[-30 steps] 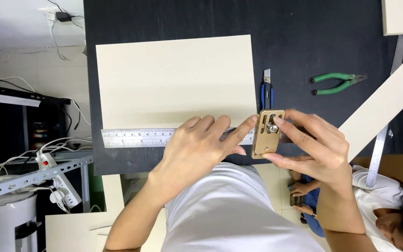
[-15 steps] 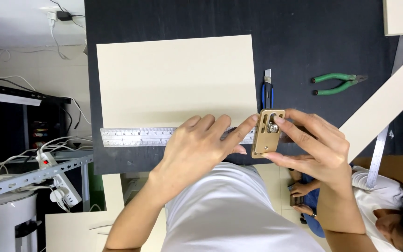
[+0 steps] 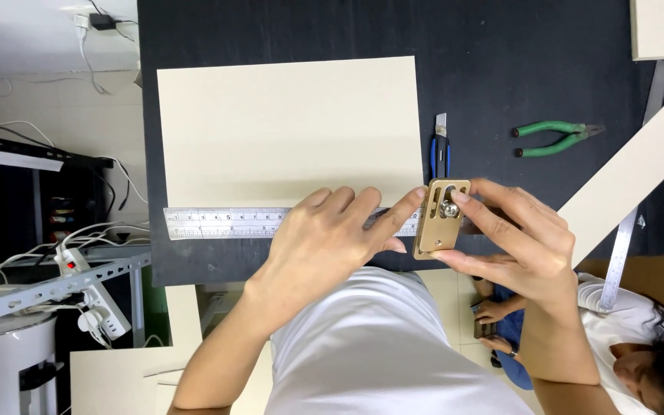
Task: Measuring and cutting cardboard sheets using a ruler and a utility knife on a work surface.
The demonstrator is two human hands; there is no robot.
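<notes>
Pressing flat on the steel ruler (image 3: 270, 223), the left hand (image 3: 332, 246) steadies it along the cream board's (image 3: 286, 131) near edge, while the right hand (image 3: 516, 246) pinches the brass stop (image 3: 441, 219) at the ruler's right end, thumb and fingers closed on it.

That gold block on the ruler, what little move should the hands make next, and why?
Probably turn the silver knob to tighten it. The right hand pinches the brass block with fingertips on the knob, the left hand presses the steel ruler flat along the cream board's lower edge, and the block sits at the board's corner, so locking it seems the natural step.
</notes>
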